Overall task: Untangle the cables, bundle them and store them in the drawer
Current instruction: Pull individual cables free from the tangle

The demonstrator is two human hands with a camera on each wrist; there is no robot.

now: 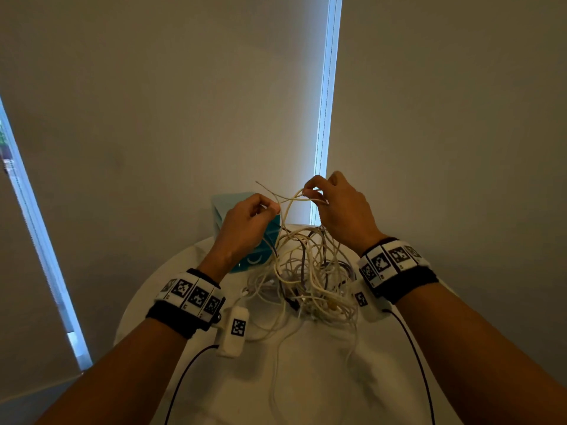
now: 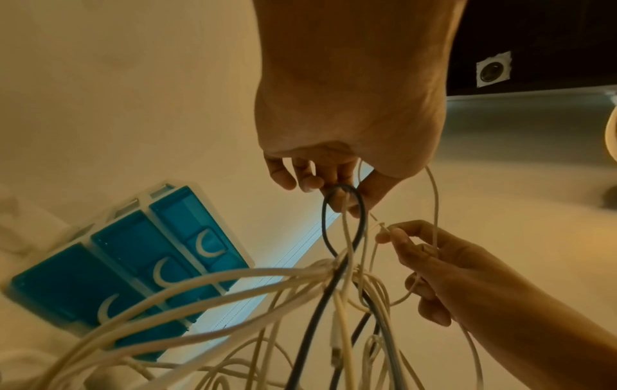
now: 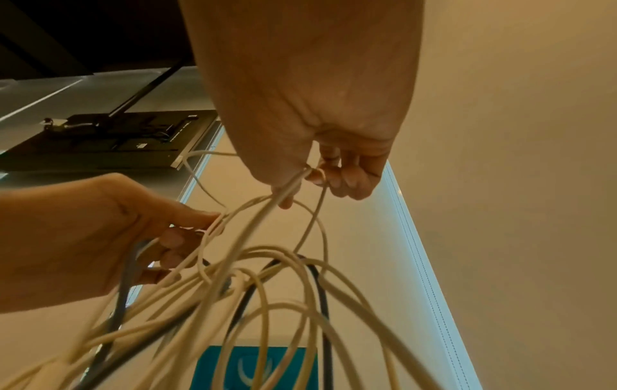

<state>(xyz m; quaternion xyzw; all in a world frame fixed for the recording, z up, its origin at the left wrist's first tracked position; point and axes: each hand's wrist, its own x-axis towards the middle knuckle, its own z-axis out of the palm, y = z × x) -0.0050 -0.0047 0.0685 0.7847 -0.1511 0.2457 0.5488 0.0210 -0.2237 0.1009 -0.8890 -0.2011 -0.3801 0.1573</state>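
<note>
A tangle of white and dark cables [image 1: 306,271] is lifted partly off the round white table [image 1: 306,378]. My left hand [image 1: 270,208] pinches white strands [image 2: 347,237] and a dark loop [image 2: 340,219] above the pile. My right hand [image 1: 310,191] pinches a thin white cable [image 3: 300,179] a little higher and to the right. A loose cable end [image 1: 260,184] sticks up between the hands. The blue drawer unit [image 1: 260,240] with crescent handles [image 2: 207,245] stands behind my left hand at the table's far edge, its drawers shut in the left wrist view.
Window blinds hang behind the table, with bright gaps at left [image 1: 36,240] and centre [image 1: 325,118]. Black leads run from both wrist cameras over the table's near part. A dark ceiling-mounted screen [image 3: 110,139] shows in the right wrist view.
</note>
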